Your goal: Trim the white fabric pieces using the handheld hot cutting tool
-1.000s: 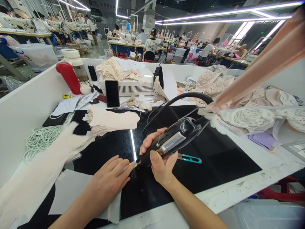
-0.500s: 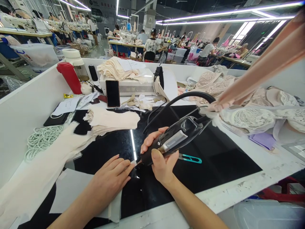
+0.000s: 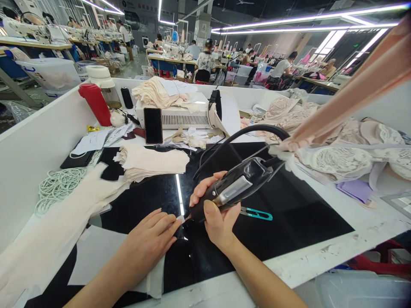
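The left hand [image 3: 150, 238] lies palm down at a small white scrap [image 3: 180, 219]; whether it pinches it, I cannot tell. Just beside, the right hand [image 3: 221, 227] wraps round a black, glossy, barrel-shaped corded tool [image 3: 236, 186], tilted over the counter's slick black panel [image 3: 298, 218]. The tool looks rigid and fairly heavy, best held by its thick lower body. Beyond sit limp, layered cream fabric [image 3: 154, 161] and textured white lace cups [image 3: 340, 160].
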{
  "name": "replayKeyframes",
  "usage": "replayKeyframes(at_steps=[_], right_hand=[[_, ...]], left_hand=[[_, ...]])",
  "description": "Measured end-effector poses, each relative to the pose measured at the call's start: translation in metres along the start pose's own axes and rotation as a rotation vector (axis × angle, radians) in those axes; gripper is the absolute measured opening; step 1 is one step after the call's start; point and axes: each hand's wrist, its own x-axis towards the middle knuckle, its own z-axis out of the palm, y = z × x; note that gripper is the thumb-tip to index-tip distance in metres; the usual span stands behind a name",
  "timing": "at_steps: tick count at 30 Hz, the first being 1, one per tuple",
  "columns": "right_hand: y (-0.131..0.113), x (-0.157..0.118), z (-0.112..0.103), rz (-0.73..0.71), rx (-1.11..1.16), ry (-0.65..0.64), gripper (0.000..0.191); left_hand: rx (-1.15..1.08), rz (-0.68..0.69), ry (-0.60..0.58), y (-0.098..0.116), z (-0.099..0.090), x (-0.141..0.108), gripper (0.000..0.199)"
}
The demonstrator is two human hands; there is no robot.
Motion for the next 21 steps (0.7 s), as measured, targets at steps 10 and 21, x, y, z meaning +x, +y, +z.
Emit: replayKeyframes(at_steps=[10, 21], right_hand=[[0.0026, 0.0014, -0.0013, -0.015, 0.085, -0.013, 0.04], [0.0043, -0.0005, 0.0005, -0.011, 0.055, -0.028, 0.036]], left_hand=[[-0.003, -0.005, 0.003, 0.0008, -0.0009, 0.0006, 0.035], [-0.062, -0.037, -0.006, -0.0001, 0.0013, -0.0021, 0.035]])
